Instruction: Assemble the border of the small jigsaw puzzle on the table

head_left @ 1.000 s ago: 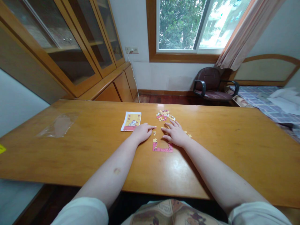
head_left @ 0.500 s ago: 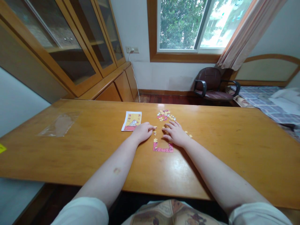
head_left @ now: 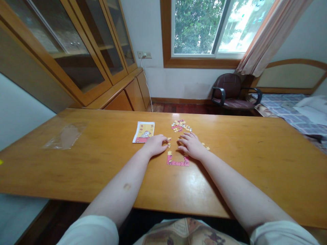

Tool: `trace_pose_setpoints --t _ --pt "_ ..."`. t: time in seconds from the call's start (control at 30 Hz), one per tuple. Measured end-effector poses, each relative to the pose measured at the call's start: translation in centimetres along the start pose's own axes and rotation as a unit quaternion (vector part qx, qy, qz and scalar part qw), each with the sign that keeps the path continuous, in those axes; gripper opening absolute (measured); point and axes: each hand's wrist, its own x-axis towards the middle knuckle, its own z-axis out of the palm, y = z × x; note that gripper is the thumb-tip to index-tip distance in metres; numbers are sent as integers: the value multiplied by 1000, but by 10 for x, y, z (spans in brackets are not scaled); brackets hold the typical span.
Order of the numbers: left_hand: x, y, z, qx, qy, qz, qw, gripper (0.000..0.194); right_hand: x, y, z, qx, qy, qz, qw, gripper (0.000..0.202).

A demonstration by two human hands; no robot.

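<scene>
A pink jigsaw puzzle border [head_left: 178,163] lies on the table, its bottom edge joined and its sides partly built with yellow pieces. My left hand [head_left: 156,145] rests at the border's left side. Its thumb and index finger are apart, close to a small yellow puzzle piece [head_left: 169,145]; whether they touch it I cannot tell. Another piece [head_left: 169,139] lies by the index fingertip. On the right side, my right hand [head_left: 191,145] lies palm down with spread fingers, covering part of the border. Beyond both hands is a pile of loose puzzle pieces [head_left: 180,125].
A picture card [head_left: 144,131] lies beyond my left hand. Several loose yellow pieces [head_left: 205,147] are right of my right hand. A clear plastic bag [head_left: 66,136] lies on the wooden table [head_left: 102,170] at left. An armchair [head_left: 230,90] stands past the far edge.
My left index finger has drawn back and curled slightly, and the thumb has shifted a little. My right hand has hardly moved. The pieces look the same.
</scene>
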Motion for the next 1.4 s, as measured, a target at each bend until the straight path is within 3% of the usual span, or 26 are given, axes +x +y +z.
trace_pose_setpoints --t 0.1,0.27,0.33,0.47,0.77,0.97,1.1,1.27,1.4 --pt "1 -1 2 0 -4 -1 1000 21 0 3 -2 8 37 29 999 35" --pt "2 -1 4 -6 -11 -5 1000 21 -1 28 -16 13 111 172 979 38" --pt "1 -1 4 -10 -10 -2 1000 23 -4 41 -26 22 100 234 967 36" --pt "1 -3 5 -15 0 0 1000 31 -11 59 -43 73 14 310 948 26" --pt "2 -6 7 -20 7 -12 1000 33 -22 70 -60 43 -146 324 934 18" --pt "1 -6 7 -28 14 -5 1000 33 -15 52 -47 66 -193 242 948 18" --pt "1 -5 7 -33 12 -9 999 33 -12 41 -41 56 -211 245 945 23" --pt "1 -4 5 -36 10 -15 999 33 -13 37 -42 80 -237 263 932 14" --pt "1 -4 5 -35 12 -17 999 33 -14 38 -41 82 -226 249 938 12"
